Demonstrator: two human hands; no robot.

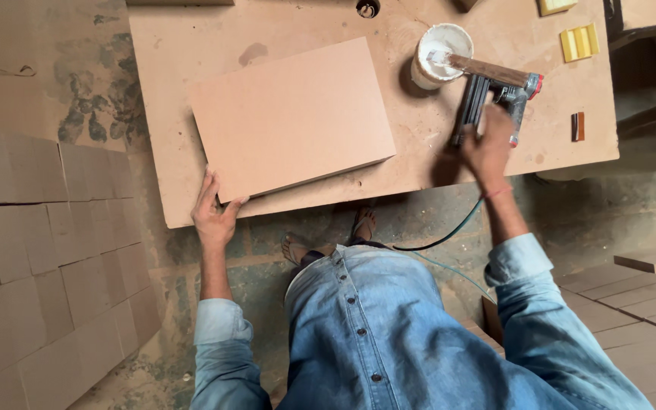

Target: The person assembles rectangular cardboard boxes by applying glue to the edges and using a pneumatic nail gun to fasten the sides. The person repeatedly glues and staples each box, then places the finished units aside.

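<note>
A flat brown board panel [291,118] lies on a large fibreboard worktop [184,45]. My left hand [214,212] grips the panel's near left corner, thumb on top. My right hand [489,144] holds the handle of a pneumatic nail gun [487,99] standing on the worktop to the panel's right. A dark air hose [449,235] runs from the gun down past my body.
A white pot [440,53] with a brush resting across it stands behind the nail gun. Yellow blocks [578,42] and a small brown piece [578,127] lie at the worktop's right. Stacks of cut boards [39,258] fill the floor at left and at right [632,296].
</note>
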